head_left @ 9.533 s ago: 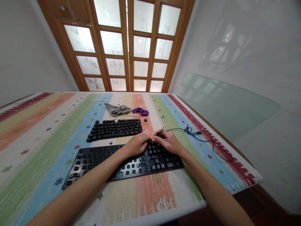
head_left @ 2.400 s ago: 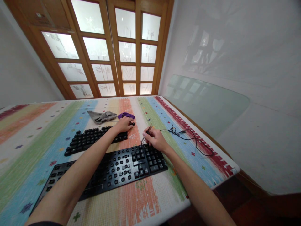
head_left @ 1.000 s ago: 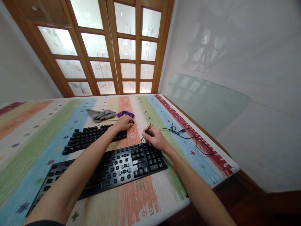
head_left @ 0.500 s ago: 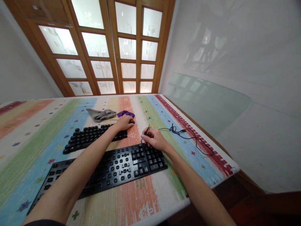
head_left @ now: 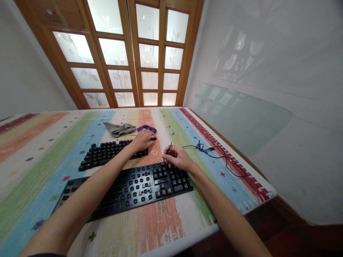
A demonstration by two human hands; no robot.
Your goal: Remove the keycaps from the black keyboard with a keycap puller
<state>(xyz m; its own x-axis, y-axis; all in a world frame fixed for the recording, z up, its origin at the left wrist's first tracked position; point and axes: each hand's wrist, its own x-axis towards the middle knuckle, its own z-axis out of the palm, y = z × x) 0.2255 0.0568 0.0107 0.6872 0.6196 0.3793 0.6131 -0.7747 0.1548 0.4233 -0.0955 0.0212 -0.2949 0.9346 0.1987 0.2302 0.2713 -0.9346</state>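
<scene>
A black keyboard (head_left: 115, 207) lies at an angle on the striped tablecloth. Keycaps remain on its right part, while bare switches show across the rest. Behind it, loose black keycaps (head_left: 100, 154) are laid out in rows. My left hand (head_left: 143, 140) is over the right end of these rows, thumb and fingers closed around a small black keycap (head_left: 153, 138). My right hand (head_left: 178, 157), above the keyboard's back edge, is closed on a small keycap puller (head_left: 168, 150) with a dark handle and thin wire ends. Its lower tip is partly hidden by my fingers.
A grey cloth (head_left: 119, 129) and a purple cloth (head_left: 147, 128) lie behind the keycap rows. The black cable (head_left: 211, 148) lies looped on the right of the tablecloth (head_left: 125, 232). A wall runs along the table's right side.
The view has shifted slightly, moving everything a little to the right. My left hand stays at the end of the keycap rows, and my right hand keeps the puller over the keyboard's back edge.
</scene>
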